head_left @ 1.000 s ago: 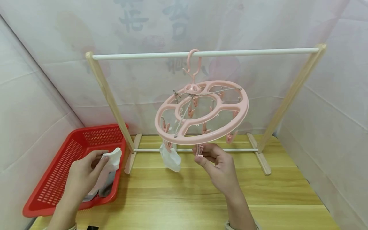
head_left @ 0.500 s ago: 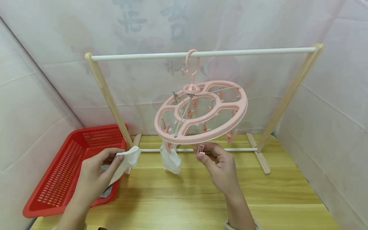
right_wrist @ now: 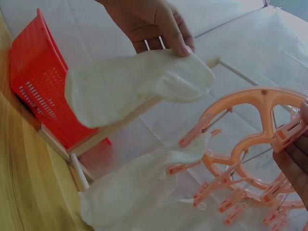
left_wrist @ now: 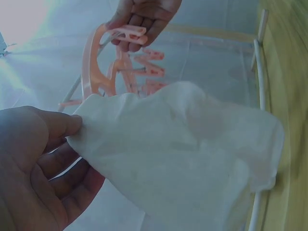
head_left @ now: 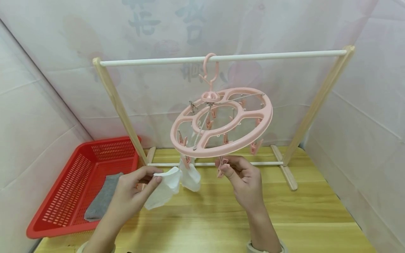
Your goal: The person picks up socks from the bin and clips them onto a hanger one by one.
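Head view: the left hand pinches a white sock between its fingers beside a hung sock, while the right hand pinches a peg below the ring. At left on the tabletop, the basket holds grey cloth; the left hand partly hides the rack.

Left of pinched clip, probably room

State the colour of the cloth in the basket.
Grey; the cloth shows best in the head view.

White sock, pink hanger, red basket
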Motion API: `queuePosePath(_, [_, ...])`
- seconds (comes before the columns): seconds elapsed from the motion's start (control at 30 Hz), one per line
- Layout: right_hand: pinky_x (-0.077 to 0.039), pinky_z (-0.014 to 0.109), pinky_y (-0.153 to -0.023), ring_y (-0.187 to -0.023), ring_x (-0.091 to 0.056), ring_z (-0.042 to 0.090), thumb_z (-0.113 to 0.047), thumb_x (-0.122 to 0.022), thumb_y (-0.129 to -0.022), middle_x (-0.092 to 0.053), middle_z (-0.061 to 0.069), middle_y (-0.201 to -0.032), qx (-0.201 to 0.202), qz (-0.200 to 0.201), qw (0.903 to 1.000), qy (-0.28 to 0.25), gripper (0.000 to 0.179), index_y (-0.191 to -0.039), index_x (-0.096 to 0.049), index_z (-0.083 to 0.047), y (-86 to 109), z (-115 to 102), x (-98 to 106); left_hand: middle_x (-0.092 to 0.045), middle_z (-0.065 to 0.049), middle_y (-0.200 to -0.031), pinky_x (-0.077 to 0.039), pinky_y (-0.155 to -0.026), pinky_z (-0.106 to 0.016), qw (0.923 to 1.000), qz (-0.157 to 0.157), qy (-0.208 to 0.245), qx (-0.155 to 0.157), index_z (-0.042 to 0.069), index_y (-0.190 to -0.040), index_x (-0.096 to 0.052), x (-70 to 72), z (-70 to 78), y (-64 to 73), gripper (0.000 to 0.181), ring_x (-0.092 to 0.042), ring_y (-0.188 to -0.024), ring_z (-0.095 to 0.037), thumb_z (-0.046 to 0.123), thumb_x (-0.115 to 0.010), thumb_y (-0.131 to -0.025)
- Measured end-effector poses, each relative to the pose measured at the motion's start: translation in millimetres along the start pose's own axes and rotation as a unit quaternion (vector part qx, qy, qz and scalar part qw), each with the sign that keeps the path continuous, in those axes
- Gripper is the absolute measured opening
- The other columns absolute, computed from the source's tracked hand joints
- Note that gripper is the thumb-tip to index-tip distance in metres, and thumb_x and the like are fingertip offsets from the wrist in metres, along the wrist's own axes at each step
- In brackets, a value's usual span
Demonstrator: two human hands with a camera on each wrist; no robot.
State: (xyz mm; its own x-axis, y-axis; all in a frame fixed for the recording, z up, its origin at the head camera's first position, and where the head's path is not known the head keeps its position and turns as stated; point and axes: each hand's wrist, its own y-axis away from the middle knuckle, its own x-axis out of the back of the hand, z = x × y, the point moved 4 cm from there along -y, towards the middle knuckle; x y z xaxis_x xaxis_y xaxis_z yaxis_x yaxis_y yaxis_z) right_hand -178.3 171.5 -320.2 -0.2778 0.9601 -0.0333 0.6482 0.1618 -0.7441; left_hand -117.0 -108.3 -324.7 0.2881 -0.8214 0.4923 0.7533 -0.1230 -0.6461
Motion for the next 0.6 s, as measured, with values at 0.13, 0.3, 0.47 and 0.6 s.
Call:
queuePosePath(0.13, [-0.056,0.024,-0.066,-0.075,-0.066,0.016,0.012,-0.056,-0.094,-0.069,0.023,-0.093,0.013,0.000,0.9994,-0.031,0.013,-0.105,-0.062,0.016,-1.2,-0.1,0.0,-0.074,0.003,-0.097,-0.055,-0.069,-0.019,0.9997,-0.013,0.021,-0.001,0.016,-0.107,-0.072,-14.8,4.5,-4.6,0.023,-0.068,-0.078,-0.006,0.002,-0.073,-0.089])
queuePosePath(0.3, [-0.056,0.023,-0.066,-0.073,-0.066,0.016,0.013,-0.052,-0.096,-0.068,0.024,-0.091,0.018,-0.001,0.9988,-0.045,0.011,-0.103,-0.060,0.017,-2.0,0.5,0.7,-0.074,0.004,-0.096,-0.056,-0.070,-0.021,0.9986,-0.024,0.046,-0.007,0.016,-0.107,-0.072,-30.5,9.9,-8.9,0.020,-0.069,-0.078,-0.007,0.006,-0.072,-0.090])
queuePosePath(0.47, [-0.056,0.022,-0.066,-0.075,-0.067,0.017,0.012,-0.052,-0.096,-0.070,0.022,-0.092,0.014,0.002,0.9987,-0.049,0.011,-0.103,-0.059,0.017,-1.6,0.9,1.4,-0.074,0.005,-0.095,-0.056,-0.070,-0.022,0.9969,-0.035,0.068,-0.018,0.017,-0.107,-0.071,-42.7,14.0,-12.9,0.019,-0.068,-0.079,-0.007,0.007,-0.072,-0.091])
queuePosePath(0.6, [-0.056,0.022,-0.066,-0.078,-0.068,0.018,0.012,-0.052,-0.097,-0.071,0.021,-0.093,0.014,0.007,0.9985,-0.053,0.011,-0.103,-0.059,0.018,-1.3,0.0,1.2,-0.074,0.004,-0.094,-0.056,-0.071,-0.022,0.9961,-0.036,0.076,-0.025,0.016,-0.107,-0.071,-49.5,16.2,-15.6,0.018,-0.068,-0.078,-0.007,0.007,-0.071,-0.092])
